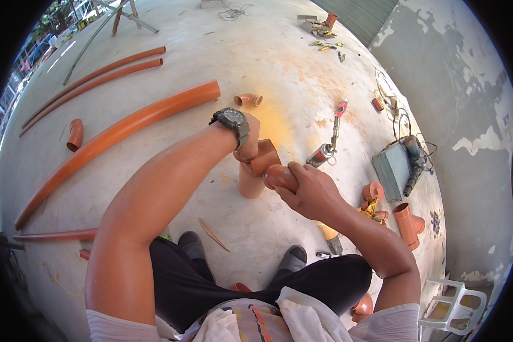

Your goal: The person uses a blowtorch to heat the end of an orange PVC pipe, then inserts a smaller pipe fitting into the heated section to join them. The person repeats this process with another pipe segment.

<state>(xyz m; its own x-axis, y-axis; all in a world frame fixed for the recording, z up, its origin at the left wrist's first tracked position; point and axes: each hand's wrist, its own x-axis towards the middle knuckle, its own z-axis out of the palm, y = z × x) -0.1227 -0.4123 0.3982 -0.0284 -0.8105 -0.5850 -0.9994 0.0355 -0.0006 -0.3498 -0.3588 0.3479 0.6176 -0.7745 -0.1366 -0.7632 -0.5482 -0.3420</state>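
Observation:
My left hand (249, 135), below a dark wristwatch, is closed on a short orange pipe piece (265, 158) with an open, cut-looking end. Its fingers are partly hidden behind the wrist and the pipe. Beneath that piece a paler orange pipe (251, 183) stands upright on the floor; whether the two are joined I cannot tell. In my right hand (315, 192) is a rounded, glossy orange pipe fitting (280, 178), thumb and fingers wrapped round it. The fitting sits close against the lower right of the pipe piece.
Beyond my hands lie a gas torch (323, 154) and a small elbow fitting (248, 100). Long orange pipes (137, 117) stretch across the left. To the right are a grey-green case (389, 170), a power tool (413, 162), a tee fitting (406, 225) and a white plastic chair (453, 308).

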